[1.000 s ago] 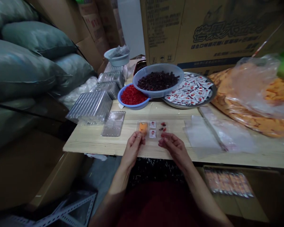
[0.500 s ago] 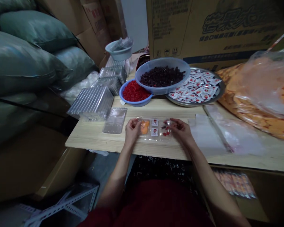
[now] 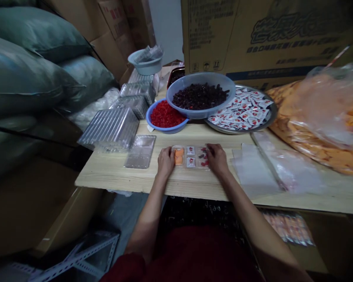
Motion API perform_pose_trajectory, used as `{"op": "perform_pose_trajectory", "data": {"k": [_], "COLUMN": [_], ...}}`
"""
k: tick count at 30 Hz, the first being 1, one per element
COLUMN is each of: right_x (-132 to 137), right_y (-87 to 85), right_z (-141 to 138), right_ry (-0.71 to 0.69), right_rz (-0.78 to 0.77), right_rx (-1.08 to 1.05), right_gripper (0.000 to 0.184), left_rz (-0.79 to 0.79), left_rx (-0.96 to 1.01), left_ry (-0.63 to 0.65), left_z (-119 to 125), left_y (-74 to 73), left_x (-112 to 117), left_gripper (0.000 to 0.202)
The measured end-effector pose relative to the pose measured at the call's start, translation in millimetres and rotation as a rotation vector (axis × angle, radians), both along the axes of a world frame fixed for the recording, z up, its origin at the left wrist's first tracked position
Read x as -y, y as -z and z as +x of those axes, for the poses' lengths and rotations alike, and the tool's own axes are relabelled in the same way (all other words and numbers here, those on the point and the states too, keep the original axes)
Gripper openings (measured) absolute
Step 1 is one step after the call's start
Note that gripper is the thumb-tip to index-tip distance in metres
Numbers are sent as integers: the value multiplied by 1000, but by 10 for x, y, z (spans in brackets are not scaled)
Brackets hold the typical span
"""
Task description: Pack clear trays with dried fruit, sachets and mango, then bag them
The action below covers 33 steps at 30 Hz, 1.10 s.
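Note:
A small clear plastic tray (image 3: 191,156) lies on the wooden table (image 3: 111,174) in front of me. It holds an orange piece on the left, two white-and-red sachets in the middle and dark and red bits on the right. My left hand (image 3: 165,161) presses on its left end with the fingers curled down. My right hand (image 3: 217,159) presses on its right end the same way.
An empty clear tray (image 3: 140,150) and stacks of clear trays (image 3: 110,129) lie to the left. Behind are a blue bowl of red bits (image 3: 164,116), a bowl of dark dried fruit (image 3: 200,94), a metal dish of sachets (image 3: 243,109), clear bags (image 3: 264,164) and a bag of orange pieces (image 3: 320,117).
Both hands moved from the near edge of the filled tray to its two ends, and now rest pressed down on it.

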State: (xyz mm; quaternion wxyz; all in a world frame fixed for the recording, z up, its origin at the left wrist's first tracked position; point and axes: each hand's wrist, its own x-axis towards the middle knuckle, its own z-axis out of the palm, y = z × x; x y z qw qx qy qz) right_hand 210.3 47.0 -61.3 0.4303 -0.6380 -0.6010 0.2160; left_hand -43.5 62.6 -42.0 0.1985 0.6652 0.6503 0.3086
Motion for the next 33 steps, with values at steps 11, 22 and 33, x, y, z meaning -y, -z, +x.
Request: {"op": "perform_pose_trajectory", "data": {"k": [11,22,33], "right_x": [935,1142,1185], "right_y": [-48,-214,-537], "right_z": [-64,155,708], "right_ry": [155,142,87], "right_rz": [78,76,-546], "right_rx": [-92,148,793], "right_gripper": [31,34,29], "left_rz": [-311,-755,-678], "left_rx": [776,1364,1404], "left_ry": [15,-99,-209], "left_z": [231,452,376], "left_y": [-95,-218,-209], "left_x": [741,1077,1075], "left_gripper": [46,38,29]}}
